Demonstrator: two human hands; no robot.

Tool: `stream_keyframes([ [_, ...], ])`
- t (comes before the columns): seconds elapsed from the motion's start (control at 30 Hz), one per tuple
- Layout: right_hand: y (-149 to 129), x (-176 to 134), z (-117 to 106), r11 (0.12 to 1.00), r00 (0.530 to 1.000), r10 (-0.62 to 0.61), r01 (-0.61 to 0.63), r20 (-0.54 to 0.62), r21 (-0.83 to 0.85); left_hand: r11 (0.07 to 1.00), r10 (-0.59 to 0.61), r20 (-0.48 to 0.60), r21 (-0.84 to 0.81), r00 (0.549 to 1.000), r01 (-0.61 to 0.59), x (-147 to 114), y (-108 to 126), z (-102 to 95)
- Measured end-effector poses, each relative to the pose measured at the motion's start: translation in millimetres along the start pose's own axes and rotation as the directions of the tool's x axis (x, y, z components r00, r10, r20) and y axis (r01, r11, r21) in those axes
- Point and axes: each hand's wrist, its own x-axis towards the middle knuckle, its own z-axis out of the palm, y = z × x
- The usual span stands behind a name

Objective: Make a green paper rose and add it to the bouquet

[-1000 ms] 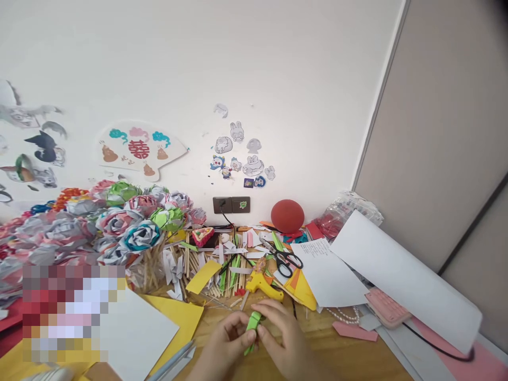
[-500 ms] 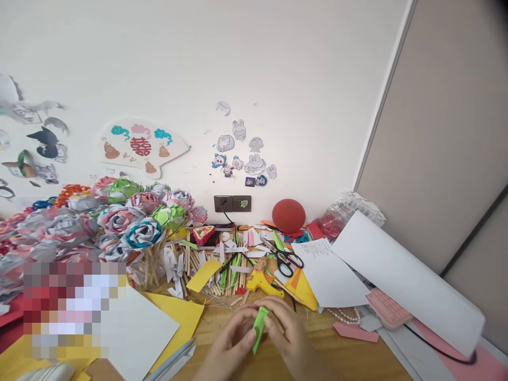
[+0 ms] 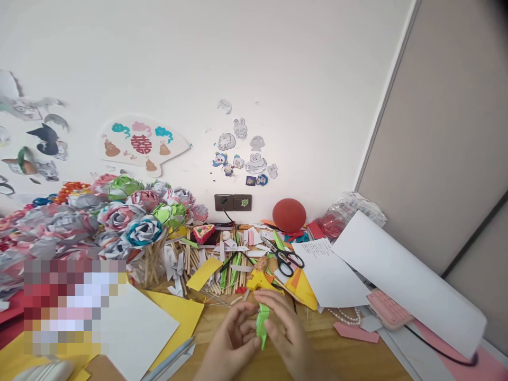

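Note:
A small folded strip of bright green paper [image 3: 262, 320] is held upright between my two hands, low in the middle of the view. My right hand [image 3: 286, 330] grips it from the right, with the thumb against its side and the fingers arched over the top. My left hand [image 3: 233, 334] curls in from the left. Its thumb tip meets the strip's lower end, and its bent fingers reach behind the paper, where their contact is partly hidden. Just beyond my fingertips lies a yellow tool, perhaps a glue gun [image 3: 260, 281].
Paper flowers [image 3: 145, 233] crowd the left side. Black-handled scissors [image 3: 286, 263], a yellow paper strip [image 3: 204, 274] and many sticks litter the back. White sheets [image 3: 408, 283] and a pink keypad-like object [image 3: 389, 309] lie right. A pen [image 3: 169, 361] rests near white paper [image 3: 137, 325].
The green strip has turned from a slant to nearly upright and looks more bent. My left fingers have loosened and drawn slightly left, and the left thumb has slid lower.

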Motion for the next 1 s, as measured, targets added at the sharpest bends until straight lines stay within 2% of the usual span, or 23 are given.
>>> stream_keyframes([
  [0.1, 5, 0, -3, 0.999, 0.999, 0.018, -0.017, 0.038, -0.036, 0.998, 0.028, -0.059, 0.057, 0.998, -0.025, -1, 2, 3.3],
  [0.33, 9, 3, -2, 0.997, 0.997, 0.064, -0.065, 0.043, 0.031, 0.978, 0.072, -0.129, 0.204, 0.989, -0.045, -2, 4, 4.0],
  [0.6, 1, 2, 2, 0.985, 0.993, 0.116, -0.119, 0.031, 0.121, 0.953, 0.104, -0.123, 0.297, 0.987, -0.064, -4, 3, 6.1],
  [0.7, -1, 1, 4, 0.982, 0.993, 0.118, -0.12, 0.027, 0.147, 0.93, 0.052, -0.081, 0.368, 0.995, -0.019, -6, 2, 6.4],
  [0.77, -1, 1, 3, 0.986, 0.994, 0.107, -0.109, 0.027, 0.126, 0.89, 0.056, -0.073, 0.456, 0.996, -0.016, -7, 3, 6.6],
  [0.83, -1, 2, 1, 0.995, 0.998, 0.059, -0.061, 0.036, 0.075, 0.823, 0.115, -0.088, 0.566, 0.989, -0.046, -8, 6, 6.7],
  [0.93, 1, 6, -7, 0.998, 0.997, -0.025, 0.029, 0.068, -0.061, 0.694, 0.209, -0.099, 0.716, 0.973, -0.076, -8, 12, 5.3],
  [1.0, 2, 9, -14, 0.985, 0.99, -0.069, 0.088, 0.121, -0.151, 0.59, 0.255, -0.064, 0.801, 0.965, -0.103, -8, 16, 3.1],
])
